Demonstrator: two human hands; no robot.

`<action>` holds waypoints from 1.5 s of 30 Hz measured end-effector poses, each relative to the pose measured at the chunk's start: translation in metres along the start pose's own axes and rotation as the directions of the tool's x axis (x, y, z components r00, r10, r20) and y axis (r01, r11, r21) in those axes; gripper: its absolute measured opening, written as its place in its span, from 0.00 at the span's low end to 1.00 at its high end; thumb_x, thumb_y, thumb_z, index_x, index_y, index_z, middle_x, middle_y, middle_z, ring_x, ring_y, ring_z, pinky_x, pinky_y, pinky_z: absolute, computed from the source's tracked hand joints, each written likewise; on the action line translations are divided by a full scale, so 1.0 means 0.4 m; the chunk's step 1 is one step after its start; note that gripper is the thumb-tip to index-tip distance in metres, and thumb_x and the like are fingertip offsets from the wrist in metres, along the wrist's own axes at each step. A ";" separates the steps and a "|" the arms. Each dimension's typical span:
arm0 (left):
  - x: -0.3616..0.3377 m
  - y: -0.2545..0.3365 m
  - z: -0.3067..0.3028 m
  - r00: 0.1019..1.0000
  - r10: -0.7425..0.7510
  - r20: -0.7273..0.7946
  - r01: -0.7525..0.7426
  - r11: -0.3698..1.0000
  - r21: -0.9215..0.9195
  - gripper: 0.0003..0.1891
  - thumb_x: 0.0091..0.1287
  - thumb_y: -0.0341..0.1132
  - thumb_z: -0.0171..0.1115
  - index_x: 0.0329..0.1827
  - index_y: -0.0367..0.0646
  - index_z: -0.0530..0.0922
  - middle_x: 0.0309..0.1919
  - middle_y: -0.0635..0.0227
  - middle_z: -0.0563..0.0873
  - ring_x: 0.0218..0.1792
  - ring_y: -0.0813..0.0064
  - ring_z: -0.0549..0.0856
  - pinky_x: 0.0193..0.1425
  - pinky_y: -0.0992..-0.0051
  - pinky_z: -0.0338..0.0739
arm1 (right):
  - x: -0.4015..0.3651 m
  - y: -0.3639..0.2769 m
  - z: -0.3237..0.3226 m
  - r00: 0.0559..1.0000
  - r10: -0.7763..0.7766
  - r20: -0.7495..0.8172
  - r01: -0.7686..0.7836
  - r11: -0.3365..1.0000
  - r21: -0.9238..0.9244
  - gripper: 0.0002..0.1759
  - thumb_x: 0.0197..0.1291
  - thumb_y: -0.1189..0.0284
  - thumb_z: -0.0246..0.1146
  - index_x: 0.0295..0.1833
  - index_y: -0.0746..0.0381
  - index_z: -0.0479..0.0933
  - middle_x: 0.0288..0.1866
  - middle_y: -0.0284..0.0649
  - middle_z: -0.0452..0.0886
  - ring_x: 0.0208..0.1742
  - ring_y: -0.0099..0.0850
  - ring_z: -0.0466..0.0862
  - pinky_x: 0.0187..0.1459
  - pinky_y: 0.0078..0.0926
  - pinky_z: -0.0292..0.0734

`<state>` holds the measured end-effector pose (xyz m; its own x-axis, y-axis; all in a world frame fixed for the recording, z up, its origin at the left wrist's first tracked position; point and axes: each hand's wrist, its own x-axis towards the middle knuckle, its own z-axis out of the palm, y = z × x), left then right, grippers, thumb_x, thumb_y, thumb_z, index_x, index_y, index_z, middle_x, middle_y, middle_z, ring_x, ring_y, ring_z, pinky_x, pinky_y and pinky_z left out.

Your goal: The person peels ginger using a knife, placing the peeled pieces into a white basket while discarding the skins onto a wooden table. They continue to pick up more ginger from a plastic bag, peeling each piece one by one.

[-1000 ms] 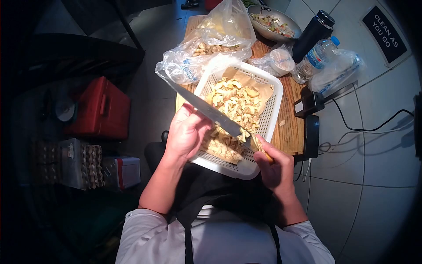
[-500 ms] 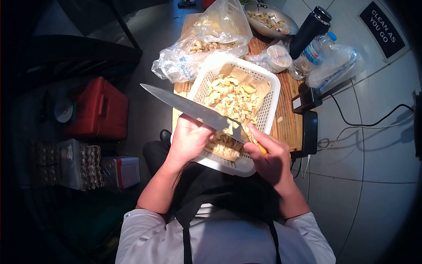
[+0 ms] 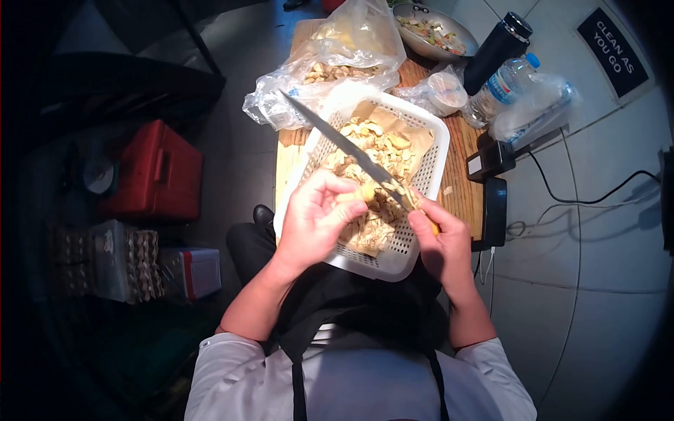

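My right hand (image 3: 444, 242) is closed round the yellow handle of a large knife (image 3: 337, 139), whose long blade points up and to the left. Scraps of peel cling to the blade near the handle. Between the thumb and fingers of my left hand (image 3: 312, 219) is a pale yellow piece, apparently ginger (image 3: 363, 192), close to the blade. Both hands are above a white perforated plastic basket (image 3: 442, 144). It is lined with brown paper and holds many peelings (image 3: 372, 144). The basket's near end is by my lap.
Behind the basket, plastic bags (image 3: 281, 98) with more pieces lie on the wooden table (image 3: 456, 186). A pan of food (image 3: 439, 49), a dark flask (image 3: 497, 55) and a water bottle (image 3: 502, 84) stand at the back right. A red cooler (image 3: 158, 172) and egg trays (image 3: 142, 263) sit at left.
The knife has swung to a steeper angle, its tip moving right and up. My left hand has come out from under the blade, now showing the pale piece in its fingers.
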<state>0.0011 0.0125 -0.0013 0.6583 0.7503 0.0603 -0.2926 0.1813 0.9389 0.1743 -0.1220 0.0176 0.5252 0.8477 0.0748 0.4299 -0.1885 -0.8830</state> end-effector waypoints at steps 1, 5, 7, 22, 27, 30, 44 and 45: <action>0.012 -0.007 -0.016 0.999 0.048 -0.015 -0.047 0.998 0.032 0.12 0.66 0.20 0.69 0.49 0.34 0.76 0.46 0.63 0.84 0.50 0.77 0.85 0.56 0.76 0.81 | -0.003 -0.010 -0.007 1.000 0.023 0.014 -0.024 0.997 0.069 0.21 0.69 0.66 0.68 0.62 0.66 0.81 0.41 0.50 0.89 0.41 0.27 0.88 0.46 0.24 0.80; 0.031 -0.001 -0.014 0.998 0.044 -0.039 -0.043 0.999 0.008 0.16 0.63 0.18 0.71 0.51 0.34 0.76 0.47 0.62 0.83 0.53 0.75 0.84 0.59 0.74 0.81 | -0.012 0.002 -0.006 0.999 -0.023 0.047 0.017 0.992 0.123 0.22 0.68 0.65 0.69 0.62 0.67 0.81 0.46 0.52 0.89 0.46 0.31 0.89 0.50 0.26 0.80; 0.034 -0.016 -0.012 0.997 0.040 -0.067 -0.042 0.999 -0.028 0.17 0.63 0.18 0.70 0.53 0.33 0.76 0.49 0.60 0.84 0.52 0.73 0.85 0.59 0.72 0.83 | -0.013 -0.004 -0.002 0.997 -0.060 0.049 0.058 0.997 0.053 0.22 0.67 0.66 0.70 0.62 0.67 0.81 0.48 0.54 0.89 0.48 0.34 0.90 0.52 0.27 0.81; 0.011 -0.029 0.004 0.938 0.271 -0.216 -0.262 0.962 0.073 0.10 0.64 0.15 0.67 0.45 0.32 0.80 0.41 0.63 0.88 0.41 0.81 0.87 0.48 0.79 0.83 | -0.015 -0.024 0.025 0.968 -0.251 0.030 0.253 0.955 -0.154 0.24 0.63 0.64 0.71 0.62 0.63 0.82 0.44 0.55 0.88 0.44 0.46 0.90 0.45 0.33 0.83; 0.018 -0.007 -0.003 0.903 0.344 -0.258 -0.356 0.935 0.002 0.11 0.62 0.14 0.70 0.42 0.34 0.77 0.42 0.59 0.87 0.44 0.78 0.87 0.50 0.78 0.84 | -0.007 -0.003 0.005 1.000 0.030 0.000 -0.030 0.996 -0.079 0.21 0.67 0.65 0.69 0.61 0.65 0.82 0.44 0.56 0.88 0.44 0.36 0.91 0.46 0.29 0.82; 0.024 -0.013 -0.025 0.947 0.147 -0.284 -0.194 0.970 -0.146 0.12 0.66 0.19 0.69 0.45 0.40 0.73 0.44 0.58 0.86 0.42 0.77 0.86 0.48 0.79 0.82 | -0.014 0.007 -0.003 0.999 0.050 -0.006 -0.050 0.999 0.010 0.22 0.68 0.65 0.68 0.62 0.65 0.82 0.46 0.55 0.89 0.46 0.33 0.90 0.49 0.27 0.81; 0.042 -0.039 -0.033 0.964 -0.255 -0.070 0.148 0.741 -0.655 0.12 0.81 0.29 0.48 0.63 0.39 0.68 0.60 0.58 0.77 0.57 0.61 0.83 0.61 0.64 0.82 | -0.012 0.002 0.002 0.999 -0.046 0.008 0.046 0.999 -0.008 0.22 0.65 0.65 0.71 0.61 0.64 0.83 0.49 0.56 0.88 0.52 0.39 0.90 0.53 0.29 0.81; 0.040 -0.035 -0.035 0.967 -0.250 -0.056 0.150 0.729 -0.668 0.13 0.81 0.28 0.47 0.64 0.39 0.67 0.61 0.57 0.77 0.57 0.61 0.83 0.62 0.63 0.82 | -0.010 0.005 0.005 0.998 -0.065 0.008 0.065 0.998 -0.001 0.22 0.65 0.65 0.71 0.62 0.63 0.83 0.49 0.56 0.88 0.53 0.40 0.90 0.53 0.29 0.82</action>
<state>0.0060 0.0308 -0.0183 0.6708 0.7155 -0.1954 -0.5777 0.6692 0.4673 0.1716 -0.1249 0.0147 0.4906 0.8619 0.1283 0.4641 -0.1339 -0.8756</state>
